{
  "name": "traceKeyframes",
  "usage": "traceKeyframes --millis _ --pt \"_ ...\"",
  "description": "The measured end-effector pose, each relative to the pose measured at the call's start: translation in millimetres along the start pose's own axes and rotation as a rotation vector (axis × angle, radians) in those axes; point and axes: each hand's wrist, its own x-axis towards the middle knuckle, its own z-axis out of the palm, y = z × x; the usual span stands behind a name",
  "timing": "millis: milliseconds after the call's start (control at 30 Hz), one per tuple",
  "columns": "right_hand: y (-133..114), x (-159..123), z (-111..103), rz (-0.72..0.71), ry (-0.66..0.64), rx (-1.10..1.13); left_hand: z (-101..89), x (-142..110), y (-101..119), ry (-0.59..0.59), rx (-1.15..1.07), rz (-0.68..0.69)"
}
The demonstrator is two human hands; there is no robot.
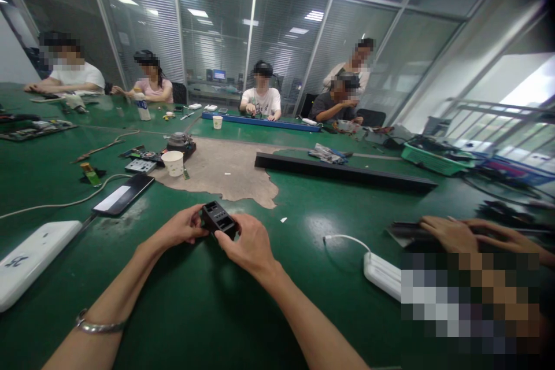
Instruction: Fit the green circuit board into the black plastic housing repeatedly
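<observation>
Jointly, left grip [191, 225] and right grip [250, 241] clasp a black box [219, 218]; a green table [203, 306] lies below.

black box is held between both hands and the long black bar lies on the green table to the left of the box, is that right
Not quite: the head view shows the long black bar lying on the green table to the right of the black box. The left hand and right hand do hold the box between them.
</observation>
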Motion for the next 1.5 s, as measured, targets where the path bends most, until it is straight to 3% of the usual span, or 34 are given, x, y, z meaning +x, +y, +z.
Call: traceKeyframes --millis 467,667,1033,1267,1433,1500 --pt "5.4 -7.9 6.1 -0.015 -0.077 -0.033 -3.2 -2.7 0.4 -0.037 -0.08 -0.003" --pt "-2.5 -7.5 4.4 -0.097 -0.011 0.048 -4.2 -1.8 -2.7 -0.058 -0.088 0.008" --pt "7.7 -13.9 30.3 -0.113 -0.019 0.028 -3.5 3.0 -10.2 -0.047 -0.036 0.005" --pt "4.3 1.0 11.0 -0.034 0.1 0.24 -4.0 0.3 -4.7 -0.046 -0.028 0.003" --pt "26.3 17.5 -14.4 0.19 0.176 0.223 -4.6 0.1 -2.7 -0.061 -0.039 -0.027" --pt "38.0 21.8 -23.3 0.278 0.147 0.181 -4.6 0.8 -3.5 -0.062 -0.036 -0.036"
